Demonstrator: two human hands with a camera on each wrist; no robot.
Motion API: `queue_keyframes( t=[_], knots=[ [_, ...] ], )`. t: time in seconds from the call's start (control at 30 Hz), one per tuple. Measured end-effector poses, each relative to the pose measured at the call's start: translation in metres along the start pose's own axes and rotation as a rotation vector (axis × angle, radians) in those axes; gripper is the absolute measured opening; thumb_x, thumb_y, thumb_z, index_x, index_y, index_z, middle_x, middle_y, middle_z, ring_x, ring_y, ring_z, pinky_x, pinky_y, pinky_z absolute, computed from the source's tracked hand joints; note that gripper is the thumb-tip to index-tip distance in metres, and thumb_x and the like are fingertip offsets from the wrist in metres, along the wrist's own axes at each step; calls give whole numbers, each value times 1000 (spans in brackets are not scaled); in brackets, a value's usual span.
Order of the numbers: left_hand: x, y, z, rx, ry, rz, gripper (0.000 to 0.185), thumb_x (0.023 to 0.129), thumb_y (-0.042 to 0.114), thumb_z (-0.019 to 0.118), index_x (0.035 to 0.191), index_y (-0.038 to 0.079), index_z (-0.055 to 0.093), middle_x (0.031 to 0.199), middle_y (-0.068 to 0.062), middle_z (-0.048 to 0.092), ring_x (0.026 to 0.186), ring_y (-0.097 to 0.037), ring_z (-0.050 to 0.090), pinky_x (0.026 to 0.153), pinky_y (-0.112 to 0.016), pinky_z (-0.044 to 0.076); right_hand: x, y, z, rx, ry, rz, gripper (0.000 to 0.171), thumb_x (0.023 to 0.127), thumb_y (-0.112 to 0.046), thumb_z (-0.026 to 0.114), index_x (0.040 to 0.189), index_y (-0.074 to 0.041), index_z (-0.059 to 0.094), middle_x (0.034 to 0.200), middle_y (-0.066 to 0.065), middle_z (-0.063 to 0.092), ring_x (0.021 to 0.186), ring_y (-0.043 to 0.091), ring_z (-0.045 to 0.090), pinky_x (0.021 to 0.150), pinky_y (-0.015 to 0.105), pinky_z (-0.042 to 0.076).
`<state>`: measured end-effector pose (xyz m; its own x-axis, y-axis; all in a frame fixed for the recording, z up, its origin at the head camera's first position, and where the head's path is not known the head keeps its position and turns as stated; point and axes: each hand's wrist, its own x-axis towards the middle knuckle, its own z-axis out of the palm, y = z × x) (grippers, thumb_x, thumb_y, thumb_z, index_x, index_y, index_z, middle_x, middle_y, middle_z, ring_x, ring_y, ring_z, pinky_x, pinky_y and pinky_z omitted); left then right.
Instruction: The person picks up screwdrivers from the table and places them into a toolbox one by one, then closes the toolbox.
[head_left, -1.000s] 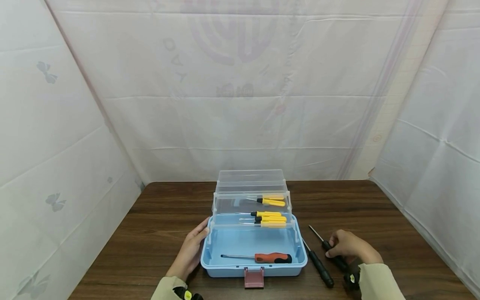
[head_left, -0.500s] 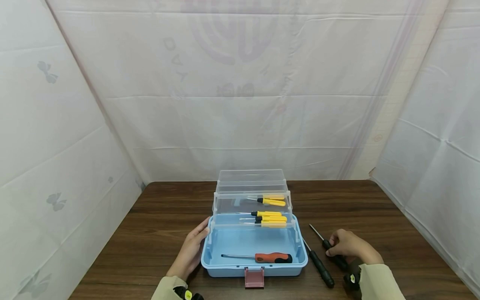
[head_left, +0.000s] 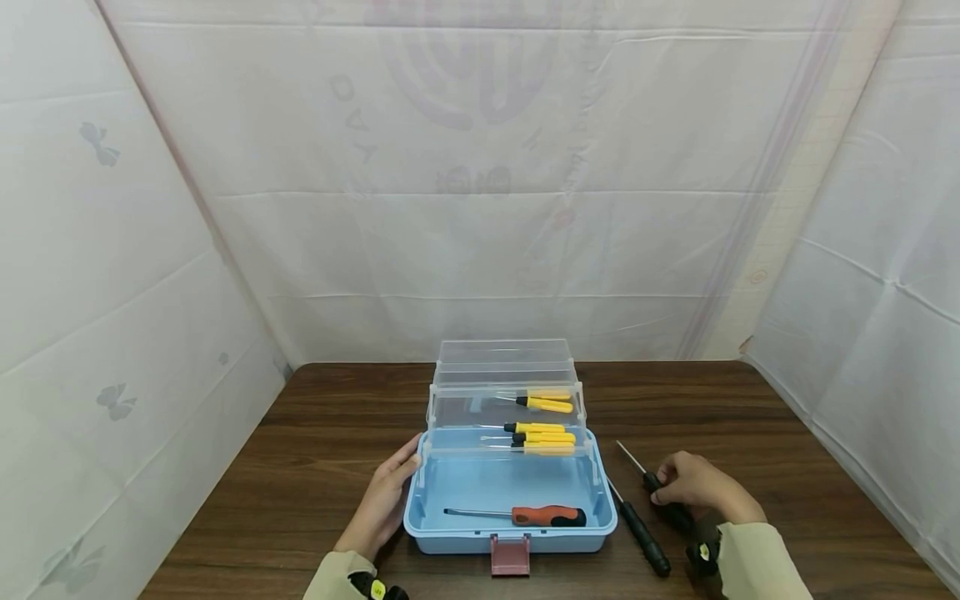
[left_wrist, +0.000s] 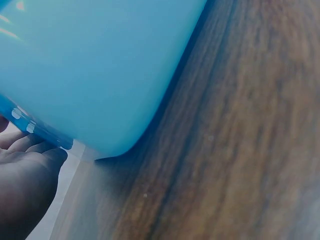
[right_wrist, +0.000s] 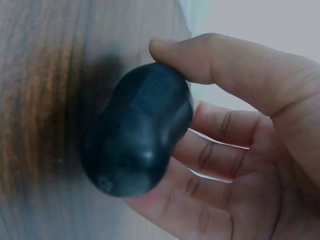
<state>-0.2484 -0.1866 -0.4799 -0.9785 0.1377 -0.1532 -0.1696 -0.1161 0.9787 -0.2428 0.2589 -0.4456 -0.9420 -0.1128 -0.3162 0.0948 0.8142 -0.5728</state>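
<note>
On the wooden table (head_left: 315,467), beside an open tool case:
Left hand (head_left: 380,504): straight fingers pressed flat against the blue toolbox (head_left: 510,533) wall.
Right hand (head_left: 701,486): fingers and thumb curled round a black screwdriver (head_left: 660,492), right of the box.

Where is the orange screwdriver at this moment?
In the head view, the orange screwdriver lies in the bottom of the open blue toolbox, near its front wall, between the left hand and right hand.

My right hand (head_left: 701,487) grips a black-handled screwdriver (head_left: 660,493) — thin metal shaft angled away to the left, low over the table. My left hand (head_left: 382,500) rests against the open blue toolbox (head_left: 510,537) — its left wall.
</note>
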Motion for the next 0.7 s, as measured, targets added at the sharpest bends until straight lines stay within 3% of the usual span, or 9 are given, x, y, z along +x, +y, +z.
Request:
queue_keyframes(
  t=[0.27, 0.7],
  knots=[
    [0, 2, 1, 36, 7, -4, 51, 103, 17, 39, 151, 5, 27, 158, -19, 22, 145, -37, 22, 116, -53, 24, -1, -6, -7, -13, 36, -71, 23, 77, -12, 75, 90, -1, 60, 78, 5, 57, 64, 17, 53, 54, 30, 48],
    [-3, 6, 0, 90, 7, -15, 51, 102, 18, 41, 151, 6, 29, 157, -19, 24, 145, -38, 22, 115, -54, 24, -2, -14, -13, 10, 42, -94, 23, 77, -13, 76, 89, -1, 60, 80, 5, 57, 68, 17, 53, 56, 30, 48]
  ],
)
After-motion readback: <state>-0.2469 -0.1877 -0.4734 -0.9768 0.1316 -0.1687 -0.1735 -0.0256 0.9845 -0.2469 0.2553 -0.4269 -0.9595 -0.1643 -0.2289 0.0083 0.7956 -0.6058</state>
